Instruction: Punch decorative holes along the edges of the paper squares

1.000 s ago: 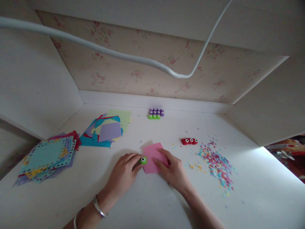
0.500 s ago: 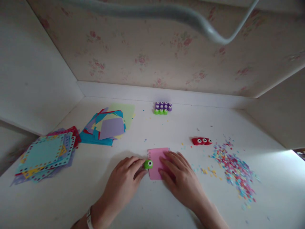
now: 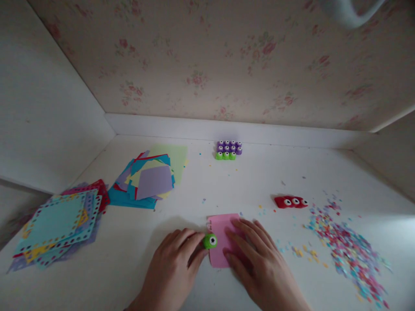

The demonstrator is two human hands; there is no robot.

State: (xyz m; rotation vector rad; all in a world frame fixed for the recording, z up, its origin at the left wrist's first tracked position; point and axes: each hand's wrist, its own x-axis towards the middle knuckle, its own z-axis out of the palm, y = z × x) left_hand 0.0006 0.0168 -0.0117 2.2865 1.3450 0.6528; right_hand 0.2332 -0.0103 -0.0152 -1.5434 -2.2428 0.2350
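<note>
My left hand pinches a small green craft punch with a star shape on its white button. The punch sits at the left edge of a pink sheet of paper, about midway down. Small holes show along that edge above the punch. Across the right part of the sheet, my right hand lies with fingers stretched out and apart, pressing it to the white table. Those fingers hide part of the paper.
Punched, patterned sheets are stacked at far left, with plain coloured papers behind them. Purple punches and green punches stand near the wall. Red punches and scattered confetti lie to the right.
The camera view has shifted, so the table's things appear lower in the picture. Both hands, the green punch and the pink paper keep about the same places relative to each other.
</note>
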